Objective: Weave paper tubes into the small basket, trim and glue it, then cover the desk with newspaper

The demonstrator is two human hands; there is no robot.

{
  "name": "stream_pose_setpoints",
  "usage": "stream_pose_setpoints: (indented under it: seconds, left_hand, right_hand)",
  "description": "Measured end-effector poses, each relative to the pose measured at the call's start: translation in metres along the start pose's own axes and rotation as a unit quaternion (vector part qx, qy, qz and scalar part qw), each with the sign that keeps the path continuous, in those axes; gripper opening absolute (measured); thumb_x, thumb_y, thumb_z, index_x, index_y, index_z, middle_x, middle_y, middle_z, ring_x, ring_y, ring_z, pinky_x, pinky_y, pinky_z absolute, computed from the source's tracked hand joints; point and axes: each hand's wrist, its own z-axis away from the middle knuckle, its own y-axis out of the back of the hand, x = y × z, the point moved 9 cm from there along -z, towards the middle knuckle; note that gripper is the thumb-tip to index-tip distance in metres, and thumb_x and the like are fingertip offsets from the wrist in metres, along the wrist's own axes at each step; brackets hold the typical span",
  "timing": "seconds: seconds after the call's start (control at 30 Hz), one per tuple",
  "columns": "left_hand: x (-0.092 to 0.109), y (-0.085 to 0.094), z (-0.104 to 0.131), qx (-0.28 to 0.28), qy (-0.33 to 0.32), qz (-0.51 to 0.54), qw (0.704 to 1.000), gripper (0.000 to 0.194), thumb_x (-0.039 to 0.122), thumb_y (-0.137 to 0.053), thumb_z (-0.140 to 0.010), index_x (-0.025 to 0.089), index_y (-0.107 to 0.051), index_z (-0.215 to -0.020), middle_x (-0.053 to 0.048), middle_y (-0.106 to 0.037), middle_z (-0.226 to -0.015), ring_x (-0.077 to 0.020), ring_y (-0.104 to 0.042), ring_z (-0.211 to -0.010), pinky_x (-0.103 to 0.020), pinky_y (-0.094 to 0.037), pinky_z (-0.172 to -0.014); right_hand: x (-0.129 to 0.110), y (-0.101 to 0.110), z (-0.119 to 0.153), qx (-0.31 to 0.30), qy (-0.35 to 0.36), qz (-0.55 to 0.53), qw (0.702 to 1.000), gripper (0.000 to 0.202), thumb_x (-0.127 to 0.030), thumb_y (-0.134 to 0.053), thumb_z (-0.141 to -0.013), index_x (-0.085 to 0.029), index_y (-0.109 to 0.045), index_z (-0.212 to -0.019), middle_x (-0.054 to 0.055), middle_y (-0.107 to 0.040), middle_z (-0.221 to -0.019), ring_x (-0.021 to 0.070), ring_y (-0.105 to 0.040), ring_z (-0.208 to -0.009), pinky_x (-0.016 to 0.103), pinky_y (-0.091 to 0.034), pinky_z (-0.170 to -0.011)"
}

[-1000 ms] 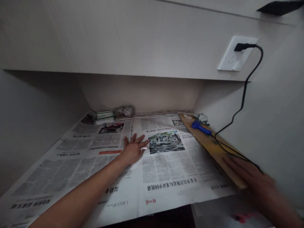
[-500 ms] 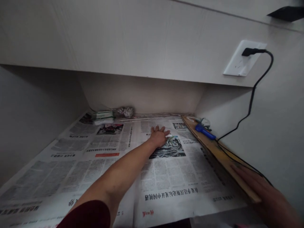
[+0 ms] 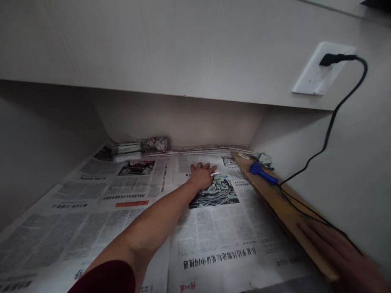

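My left hand (image 3: pixel 201 176) lies palm down on the spread newspaper (image 3: pixel 214 232) with its fingers apart. It rests at the upper left of a printed picture (image 3: pixel 218 193). By its fingers is a small white bit (image 3: pixel 215 173), too small to name. My right hand (image 3: pixel 336 248), blurred, is stretched out along the near right part of a cardboard strip (image 3: pixel 284 203), fingers extended and apparently touching it. A blue glue gun (image 3: pixel 264 173) lies farther up that cardboard, its nozzle end hard to make out. Its black cord (image 3: pixel 308 162) runs past my right hand.
A white wall socket (image 3: pixel 324 69) holds the cord's plug. Along the back wall lie thin sticks (image 3: pixel 198 150), a speckled ball-like bundle (image 3: pixel 159 143) and a white-and-green packet (image 3: pixel 128 150). A low panel (image 3: pixel 152 53) overhangs the recess, with side walls at left and right.
The view has shifted slightly, so things sit a little differently in the picture. Both hands stay in nearly the same places, the left one still flat on the newspaper.
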Motion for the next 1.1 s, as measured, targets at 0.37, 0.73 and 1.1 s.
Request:
stream_pose_setpoints:
  seconds: [0.37, 0.73, 1.1]
  left_hand:
    - [-0.032, -0.011, -0.028, 0.001, 0.047, -0.009, 0.999, 0.051, 0.049, -0.037, -0.093, 0.037, -0.043, -0.142, -0.005, -0.034, -0.156, -0.0414, -0.022, -0.142, -0.071, -0.016, -0.107]
    - [0.066, 0.021, 0.032, -0.027, -0.12, 0.013, 0.992, 0.043, 0.015, -0.045, -0.089, 0.027, -0.055, -0.129, -0.007, -0.065, -0.121, -0.0225, -0.06, -0.111, -0.036, -0.043, -0.1]
    - [0.198, -0.001, 0.215, -0.085, -0.311, -0.064, 0.944, 0.068, 0.033, -0.061, -0.082, 0.004, -0.039, -0.14, -0.015, -0.069, -0.086, -0.0275, -0.066, -0.072, -0.041, -0.051, -0.065]
  right_hand:
    - [-0.002, -0.019, 0.009, 0.005, 0.019, -0.008, 1.0, 0.088, -0.012, -0.053, -0.073, -0.033, -0.024, -0.153, 0.012, -0.05, -0.143, 0.0395, -0.051, -0.126, 0.058, -0.047, -0.098]
    - [-0.007, 0.004, 0.008, 0.044, -0.037, 0.006, 0.998, 0.058, -0.012, -0.053, -0.076, -0.013, -0.051, -0.134, 0.017, -0.059, -0.128, 0.0351, -0.053, -0.123, 0.054, -0.042, -0.105]
    - [-0.018, 0.024, 0.028, 0.076, -0.039, -0.054, 0.995, 0.046, -0.029, -0.051, -0.088, -0.017, -0.053, -0.132, 0.017, -0.062, -0.124, 0.0342, -0.06, -0.114, 0.05, -0.051, -0.091]
